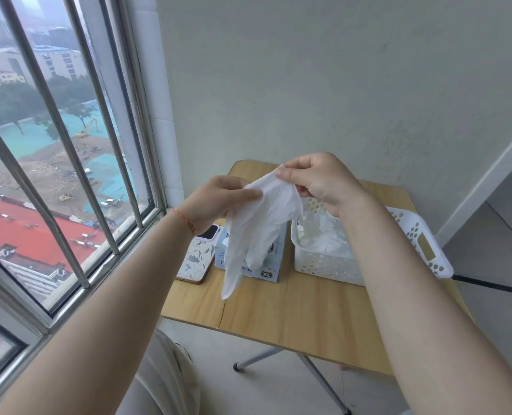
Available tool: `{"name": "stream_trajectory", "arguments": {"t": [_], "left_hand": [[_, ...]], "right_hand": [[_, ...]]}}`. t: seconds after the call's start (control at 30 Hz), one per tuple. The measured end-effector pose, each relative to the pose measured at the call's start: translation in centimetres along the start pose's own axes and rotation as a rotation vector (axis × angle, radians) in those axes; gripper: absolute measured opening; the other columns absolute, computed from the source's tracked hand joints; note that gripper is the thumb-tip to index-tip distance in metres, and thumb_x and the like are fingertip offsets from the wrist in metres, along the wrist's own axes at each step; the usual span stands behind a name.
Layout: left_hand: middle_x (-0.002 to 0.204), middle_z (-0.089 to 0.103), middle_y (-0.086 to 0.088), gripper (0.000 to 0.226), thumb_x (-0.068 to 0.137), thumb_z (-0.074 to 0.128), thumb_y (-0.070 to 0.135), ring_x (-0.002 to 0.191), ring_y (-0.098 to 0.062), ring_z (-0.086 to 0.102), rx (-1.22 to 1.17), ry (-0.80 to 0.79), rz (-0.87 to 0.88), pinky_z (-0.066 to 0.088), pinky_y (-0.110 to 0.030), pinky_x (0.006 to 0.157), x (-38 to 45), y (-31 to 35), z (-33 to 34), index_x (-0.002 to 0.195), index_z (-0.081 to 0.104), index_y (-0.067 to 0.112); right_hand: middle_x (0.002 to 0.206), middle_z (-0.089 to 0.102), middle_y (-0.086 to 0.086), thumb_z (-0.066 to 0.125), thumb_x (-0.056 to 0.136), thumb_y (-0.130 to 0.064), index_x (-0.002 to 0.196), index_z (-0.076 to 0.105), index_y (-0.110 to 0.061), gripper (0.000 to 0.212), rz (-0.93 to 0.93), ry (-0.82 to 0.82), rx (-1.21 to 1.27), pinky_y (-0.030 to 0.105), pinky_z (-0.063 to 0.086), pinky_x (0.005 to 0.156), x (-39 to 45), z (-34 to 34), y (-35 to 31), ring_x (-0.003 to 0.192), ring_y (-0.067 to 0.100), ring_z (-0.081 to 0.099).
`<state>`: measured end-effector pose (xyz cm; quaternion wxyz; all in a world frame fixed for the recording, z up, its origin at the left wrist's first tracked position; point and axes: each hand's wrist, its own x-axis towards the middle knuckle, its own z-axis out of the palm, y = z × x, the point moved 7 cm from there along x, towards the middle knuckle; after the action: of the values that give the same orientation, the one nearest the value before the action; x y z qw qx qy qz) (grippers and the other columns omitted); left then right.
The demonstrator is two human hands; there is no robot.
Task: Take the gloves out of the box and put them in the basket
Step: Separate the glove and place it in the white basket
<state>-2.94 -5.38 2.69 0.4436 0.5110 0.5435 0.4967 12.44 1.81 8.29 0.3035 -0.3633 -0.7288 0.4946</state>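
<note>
A thin white glove (260, 226) hangs in the air above the table, its fingers pointing down in front of the glove box (274, 265). My left hand (218, 202) pinches the glove's cuff on the left side. My right hand (317, 181) pinches the cuff's upper right corner. The light blue box, marked XL, stands on the table and is largely hidden behind the glove. Right of the box sits the white perforated basket (323, 265), which holds several crumpled white gloves (323, 238).
A phone (199, 256) in a patterned case lies left of the box. The small wooden folding table (293, 313) stands against a wall, with a barred window (68, 175) on the left. A black cable (494, 286) runs past the table's right edge.
</note>
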Motion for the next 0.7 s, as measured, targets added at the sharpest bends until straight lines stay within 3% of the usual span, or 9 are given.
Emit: {"name": "stream_trajectory", "arguments": {"t": [0.07, 0.13, 0.2, 0.3, 0.47, 0.53, 0.63, 0.7], "left_hand": [[0.074, 0.069, -0.002, 0.01, 0.085, 0.074, 0.02, 0.068, -0.017, 0.064, 0.017, -0.01, -0.019, 0.051, -0.03, 0.067, -0.2, -0.2, 0.3, 0.079, 0.072, 0.012], [0.084, 0.071, -0.011, 0.02, 0.079, 0.08, 0.022, 0.077, -0.024, 0.067, 0.035, -0.054, -0.072, 0.054, -0.039, 0.078, -0.2, -0.5, 0.7, 0.085, 0.074, 0.005], [0.098, 0.072, -0.021, 0.035, 0.075, 0.084, 0.025, 0.087, -0.031, 0.068, 0.069, -0.117, -0.145, 0.053, -0.047, 0.088, -0.4, -1.2, 1.0, 0.095, 0.073, -0.002], [0.102, 0.072, -0.022, 0.032, 0.075, 0.085, 0.029, 0.09, -0.033, 0.068, 0.138, -0.223, -0.225, 0.052, -0.049, 0.09, -0.7, -2.2, 1.3, 0.091, 0.075, 0.003], [0.087, 0.06, -0.022, 0.054, 0.075, 0.084, 0.034, 0.075, -0.031, 0.058, 0.036, -0.222, -0.239, 0.05, -0.031, 0.065, -0.4, -3.2, 0.0, 0.084, 0.062, -0.015], [0.093, 0.048, -0.021, 0.075, 0.071, 0.086, 0.044, 0.07, -0.028, 0.051, -0.047, -0.213, -0.203, 0.048, -0.028, 0.059, 0.1, -3.5, -0.8, 0.089, 0.054, -0.022], [0.097, 0.06, -0.017, 0.062, 0.075, 0.08, 0.043, 0.085, -0.027, 0.06, -0.164, -0.172, -0.195, 0.051, -0.031, 0.073, 1.1, -3.3, -0.8, 0.108, 0.065, -0.007], [0.1, 0.064, -0.013, 0.048, 0.082, 0.069, 0.037, 0.089, -0.027, 0.061, -0.155, -0.099, -0.224, 0.049, -0.034, 0.075, 2.2, -2.8, 0.0, 0.116, 0.066, 0.003]], "right_hand": [[0.077, 0.067, -0.001, 0.077, 0.082, -0.02, 0.084, 0.071, -0.013, 0.009, -0.011, 0.063, 0.01, 0.026, 0.05, 0.069, 0.1, -0.4, 0.3, 0.07, 0.013, 0.06], [0.076, 0.065, -0.005, 0.074, 0.085, -0.023, 0.084, 0.069, -0.015, 0.01, -0.059, 0.135, -0.009, 0.023, 0.047, 0.068, 0.2, -0.8, 0.2, 0.071, 0.01, 0.059], [0.072, 0.06, -0.004, 0.068, 0.089, -0.024, 0.088, 0.066, -0.013, 0.011, -0.123, 0.196, -0.062, 0.019, 0.044, 0.063, 0.2, -1.1, -0.1, 0.063, 0.006, 0.055], [0.061, 0.053, -0.006, 0.061, 0.093, -0.026, 0.09, 0.06, -0.015, 0.012, -0.209, 0.274, -0.181, 0.012, 0.037, 0.051, 0.0, -1.5, -0.7, 0.047, -0.002, 0.046], [0.071, 0.051, -0.012, 0.057, 0.095, -0.03, 0.092, 0.057, -0.017, 0.013, -0.219, 0.388, -0.262, 0.013, 0.035, 0.051, -0.4, -3.1, -0.6, 0.06, 0.001, 0.047], [0.075, 0.053, -0.011, 0.056, 0.095, -0.029, 0.093, 0.057, -0.016, 0.013, -0.154, 0.412, -0.272, 0.018, 0.036, 0.055, -0.3, -4.2, 0.1, 0.065, 0.005, 0.049], [0.076, 0.057, 0.001, 0.054, 0.095, -0.027, 0.089, 0.058, -0.008, 0.02, -0.038, 0.396, -0.3, 0.024, 0.036, 0.059, 0.0, -5.3, 2.2, 0.069, 0.019, 0.052], [0.074, 0.053, 0.008, 0.052, 0.095, -0.025, 0.079, 0.053, -0.008, 0.023, 0.021, 0.403, -0.331, 0.027, 0.035, 0.06, 0.0, -6.2, 3.9, 0.068, 0.019, 0.049]]}}
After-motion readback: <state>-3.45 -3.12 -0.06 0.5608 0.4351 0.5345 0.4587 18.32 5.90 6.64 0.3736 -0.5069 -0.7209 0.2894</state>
